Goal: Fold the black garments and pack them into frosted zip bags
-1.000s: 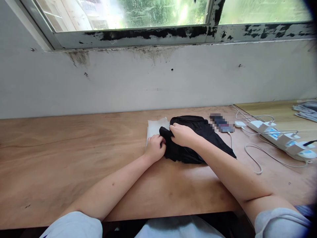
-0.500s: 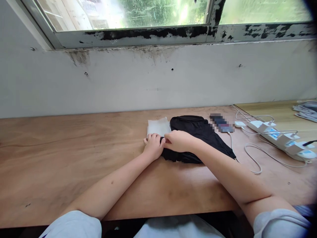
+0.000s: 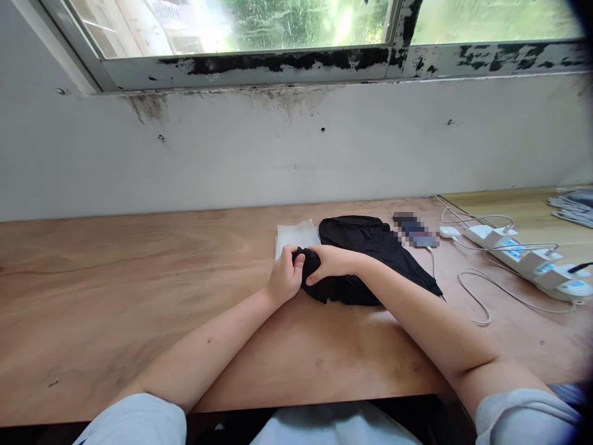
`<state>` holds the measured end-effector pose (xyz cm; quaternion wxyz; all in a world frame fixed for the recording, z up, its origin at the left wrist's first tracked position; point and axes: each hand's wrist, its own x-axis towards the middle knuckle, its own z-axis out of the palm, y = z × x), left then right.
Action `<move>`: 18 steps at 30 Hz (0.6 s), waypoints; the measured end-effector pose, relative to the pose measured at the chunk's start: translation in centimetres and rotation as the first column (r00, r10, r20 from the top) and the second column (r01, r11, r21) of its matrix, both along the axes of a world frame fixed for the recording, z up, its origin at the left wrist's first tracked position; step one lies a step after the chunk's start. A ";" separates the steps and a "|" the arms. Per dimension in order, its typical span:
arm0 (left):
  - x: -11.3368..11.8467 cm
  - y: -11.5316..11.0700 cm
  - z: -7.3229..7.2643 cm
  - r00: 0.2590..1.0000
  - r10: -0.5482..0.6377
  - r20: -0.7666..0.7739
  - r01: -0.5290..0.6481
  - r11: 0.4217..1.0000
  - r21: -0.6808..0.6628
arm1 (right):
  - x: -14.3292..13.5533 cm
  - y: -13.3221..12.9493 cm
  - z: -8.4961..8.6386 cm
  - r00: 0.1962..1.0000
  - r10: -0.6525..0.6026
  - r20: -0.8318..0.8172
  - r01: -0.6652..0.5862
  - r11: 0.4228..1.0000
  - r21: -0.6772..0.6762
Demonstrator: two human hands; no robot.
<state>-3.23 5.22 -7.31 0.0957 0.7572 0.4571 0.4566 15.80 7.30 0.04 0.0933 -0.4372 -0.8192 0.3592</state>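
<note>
A piece of black cloth (image 3: 354, 233), perhaps a garment, lies on the wooden table in front of me. Its left end is bunched up between my two hands. My left hand (image 3: 282, 279) is closed around that end, thumb on top. From the right, my right hand (image 3: 334, 261) grips the same bunch, its thumb toward me and its fingers on the far side, partly hidden. Behind my hands, a thin white sheet (image 3: 296, 235) lies flat beside the cloth; its near part is hidden.
To the right of the cloth lies a blurred-out phone-like device (image 3: 416, 230) with a white cable. A white power strip (image 3: 523, 256) with several plugs and loose cables is farther right. Folded papers or cloth (image 3: 572, 207) lie at the far right. A wall (image 3: 231, 154) and window stand behind the table.
My left hand has turned from lying fingers-over to a fist with the thumb up. My right hand has opened wider around the bunched cloth, and the cloth's end is lifted a little.
</note>
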 end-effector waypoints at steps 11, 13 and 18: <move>-0.5 2.7 -1.0 0.998 -0.050 -0.027 0.048 0.998 -0.050 | 4.5 4.8 -4.3 0.545 -0.466 -0.696 -0.045 0.813 -0.580; -0.3 2.7 -1.2 0.957 -0.056 -0.283 0.022 0.992 -0.121 | 5.6 6.1 -5.7 0.393 -0.550 -0.737 -0.016 0.797 -0.604; 0.2 1.8 -0.6 0.855 0.013 -0.518 -0.070 0.994 -0.090 | 6.3 7.4 -7.5 0.300 -0.616 -0.728 -0.003 0.763 -0.646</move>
